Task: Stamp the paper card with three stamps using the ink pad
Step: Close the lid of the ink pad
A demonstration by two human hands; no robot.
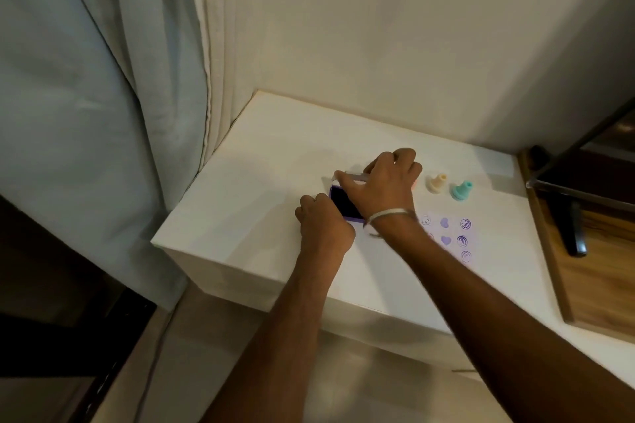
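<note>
The fingers of the left hand are curled down at the near left edge of the ink pad, gripping its purple case; the fingertips themselves are hidden behind the knuckles. At one o'clock from it, the right hand reaches across the pad with its fingers bent around the clear lid, which it holds tilted over the pad's far edge. The dark ink surface shows between the two hands. A thin pale bangle circles the right wrist.

At three o'clock from the pad, partly under the right forearm, lies the paper card, flat on the white table. It carries rows of purple prints: hearts in the middle column and round faces beside them. Some are faint.

Farther back, at twelve o'clock from the card, two stamps stand upright side by side and apart: a cream stamp and, to its right, a teal stamp. A speck of pink shows at the right hand's far edge; what it is cannot be told.

At nine o'clock of the table hangs a pale curtain.
</note>
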